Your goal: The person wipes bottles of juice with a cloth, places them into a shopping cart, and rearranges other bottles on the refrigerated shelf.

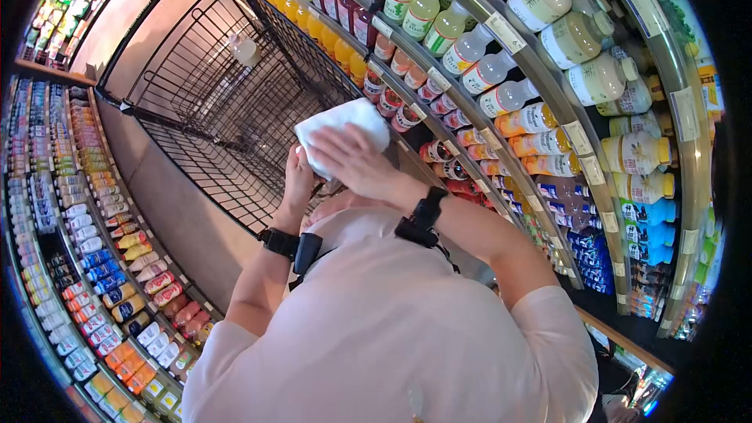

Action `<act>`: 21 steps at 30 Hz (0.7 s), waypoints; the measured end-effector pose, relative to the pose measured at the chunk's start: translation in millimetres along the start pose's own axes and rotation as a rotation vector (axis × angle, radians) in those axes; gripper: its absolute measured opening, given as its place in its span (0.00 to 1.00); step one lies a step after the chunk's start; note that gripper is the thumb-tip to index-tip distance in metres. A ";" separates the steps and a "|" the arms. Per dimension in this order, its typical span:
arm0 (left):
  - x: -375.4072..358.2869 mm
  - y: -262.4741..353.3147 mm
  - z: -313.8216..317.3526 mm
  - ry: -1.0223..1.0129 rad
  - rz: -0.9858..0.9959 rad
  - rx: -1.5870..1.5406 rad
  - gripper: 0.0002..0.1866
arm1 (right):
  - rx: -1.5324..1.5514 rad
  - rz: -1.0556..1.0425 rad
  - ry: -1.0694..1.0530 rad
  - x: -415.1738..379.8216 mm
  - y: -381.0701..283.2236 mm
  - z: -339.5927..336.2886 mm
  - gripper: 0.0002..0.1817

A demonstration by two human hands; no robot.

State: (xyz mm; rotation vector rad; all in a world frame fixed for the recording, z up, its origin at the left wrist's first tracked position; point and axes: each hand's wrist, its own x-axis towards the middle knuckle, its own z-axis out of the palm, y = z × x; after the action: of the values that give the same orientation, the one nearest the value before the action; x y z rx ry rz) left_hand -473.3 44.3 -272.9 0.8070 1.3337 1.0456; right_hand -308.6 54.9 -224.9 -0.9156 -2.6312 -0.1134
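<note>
A folded white cloth (pixel 345 115) is held up in front of my chest, over the near end of the shopping cart. My left hand (pixel 297 178) closes on its lower left edge with raised fingers; part of the grip is hidden behind the cloth. On top of the cloth lies my right hand (pixel 356 160), its fingers stretched out flat across the surface. Whether anything sits beneath the cloth cannot be made out. Black bands with small boxes are strapped round both wrists.
The black wire shopping cart (pixel 205 121) stands ahead, with a pale bottle (pixel 244 50) in its far part. Close on the right rise shelves of bottled drinks (pixel 548 94) with price rails. More bottle shelves (pixel 106 235) curve along the left, across a strip of floor (pixel 168 180).
</note>
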 end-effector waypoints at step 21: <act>-14.1 17.3 -27.3 -0.073 0.534 0.521 0.20 | 0.350 0.220 0.123 4.7 22.8 -0.7 0.29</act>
State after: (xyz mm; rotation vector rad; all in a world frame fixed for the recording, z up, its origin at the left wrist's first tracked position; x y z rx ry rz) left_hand -501.7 34.5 -254.5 1.6423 1.3789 1.0657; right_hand -297.9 75.5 -223.5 -1.0261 -2.3179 0.3246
